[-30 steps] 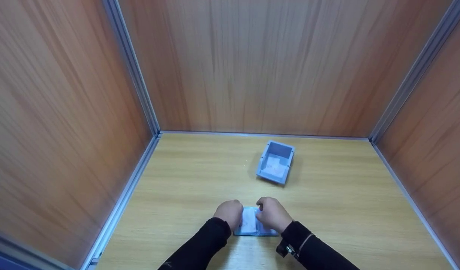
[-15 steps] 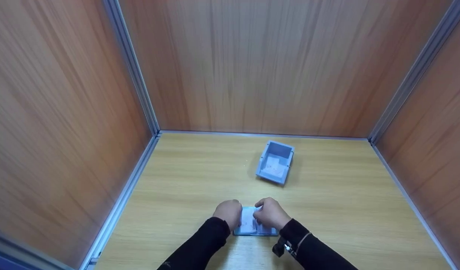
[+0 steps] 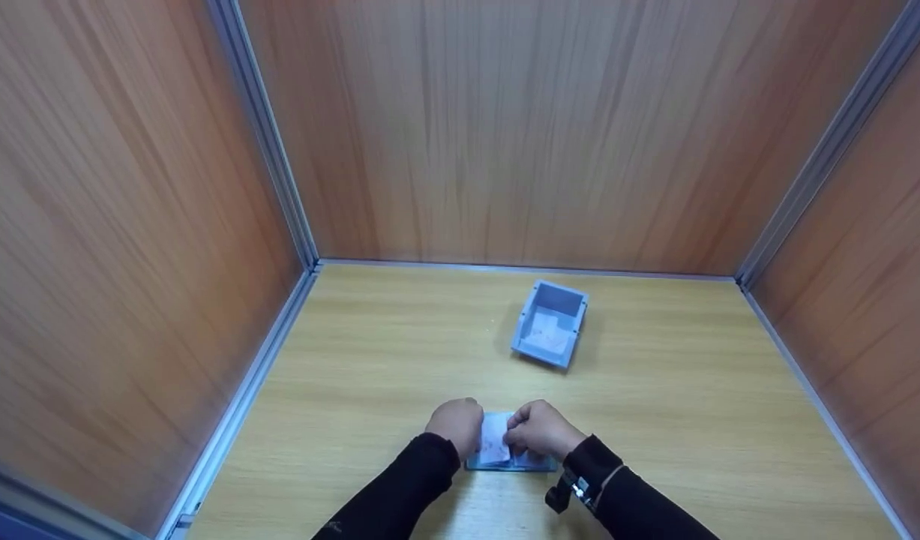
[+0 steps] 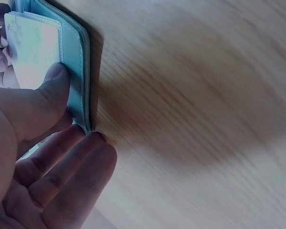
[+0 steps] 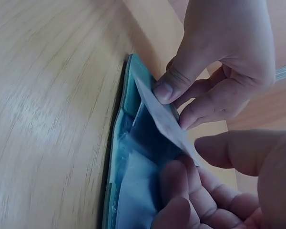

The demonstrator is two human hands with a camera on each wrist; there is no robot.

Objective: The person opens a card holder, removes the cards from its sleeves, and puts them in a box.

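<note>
wooden table (image 3: pixel 370 360) | on it: blue bin (image 3: pixel 549 324), light-blue wallet (image 3: pixel 509 463)

Table (image 3: pixel 370 360): bare wood across the left half of the frame and along the right side, open for passage. Only standing obstacle on it: blue bin (image 3: pixel 549 324), centre frame, slightly right, above both hands and well apart from them, with a strip of bare table between. Walls close the space: left panel (image 3: pixel 115 262), back panel (image 3: pixel 549 127), right panel (image 3: pixel 872 285), each with a metal edge rail at its foot. At lower centre the left hand (image 3: pixel 457 425) and right hand (image 3: pixel 540 429) crowd the open wallet (image 3: pixel 509 462); only a narrow gap between them, filled by a card (image 3: pixel 495 442). Bare table remains to either side of the forearms.
</note>
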